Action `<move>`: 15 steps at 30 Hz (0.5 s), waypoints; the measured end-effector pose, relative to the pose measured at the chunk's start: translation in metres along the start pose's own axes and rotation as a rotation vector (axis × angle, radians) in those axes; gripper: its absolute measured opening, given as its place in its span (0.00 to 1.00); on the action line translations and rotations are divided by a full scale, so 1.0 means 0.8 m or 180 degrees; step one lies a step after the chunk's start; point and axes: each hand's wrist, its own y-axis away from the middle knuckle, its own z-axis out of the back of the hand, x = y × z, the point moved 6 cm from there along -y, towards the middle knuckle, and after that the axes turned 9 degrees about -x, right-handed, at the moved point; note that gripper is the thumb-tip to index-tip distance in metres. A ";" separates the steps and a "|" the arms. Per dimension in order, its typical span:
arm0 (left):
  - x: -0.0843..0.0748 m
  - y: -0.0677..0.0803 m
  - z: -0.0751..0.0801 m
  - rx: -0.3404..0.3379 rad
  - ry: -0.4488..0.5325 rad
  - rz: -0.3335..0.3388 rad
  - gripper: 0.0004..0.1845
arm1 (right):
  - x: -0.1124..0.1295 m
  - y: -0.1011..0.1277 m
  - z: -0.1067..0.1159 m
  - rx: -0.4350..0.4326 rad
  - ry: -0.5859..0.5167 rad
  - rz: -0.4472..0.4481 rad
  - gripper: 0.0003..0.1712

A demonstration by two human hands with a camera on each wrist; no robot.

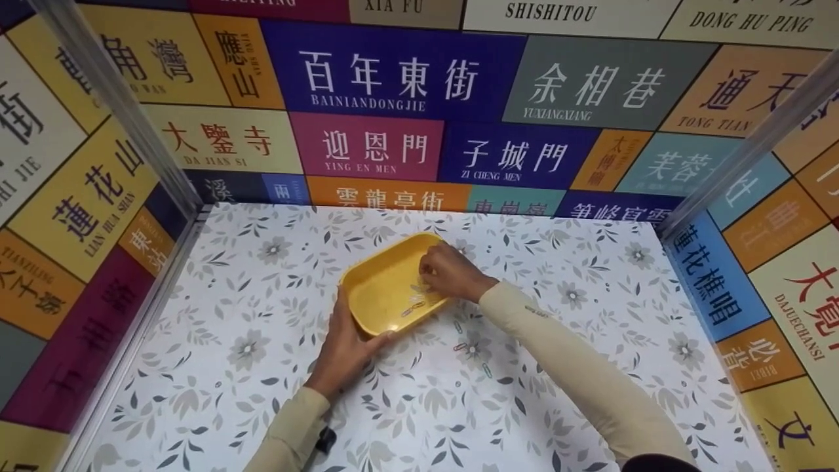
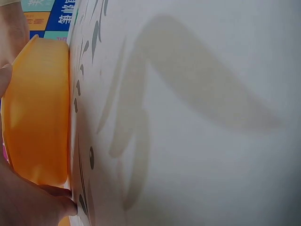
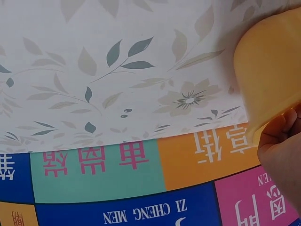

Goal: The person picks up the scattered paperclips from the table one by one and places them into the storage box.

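A yellow plastic tray (image 1: 377, 288) with rounded corners sits tilted across the patterned tabletop. My left hand (image 1: 347, 347) grips its near-left corner, fingers along the left wall and thumb along the near side. In the left wrist view the tray's outer wall (image 2: 40, 113) rises between thumb and fingers. Over the right end of the tray is my right hand (image 1: 452, 270), fingers curled inward above several small paper clips (image 1: 413, 308) lying inside. I cannot tell whether those fingers pinch a clip. In the right wrist view the curled right hand (image 3: 282, 146) overlaps the tray's rim.
A few loose paper clips, among them a red one (image 1: 459, 347) and a green one (image 1: 486, 370), lie on the white floral tabletop (image 1: 262, 400) right of the tray. Printed panels (image 1: 393, 72) wall in the back and sides, with metal posts (image 1: 147, 124) at the corners.
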 end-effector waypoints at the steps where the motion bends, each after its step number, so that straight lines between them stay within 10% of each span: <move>1: 0.000 0.000 0.000 0.0002 -0.0010 0.0007 0.75 | 0.002 0.001 0.001 -0.0003 0.0000 0.0034 0.03; 15: -0.002 0.000 0.001 -0.0029 0.0009 -0.0125 0.74 | 0.046 0.045 0.022 -0.0092 -0.0054 0.0625 0.05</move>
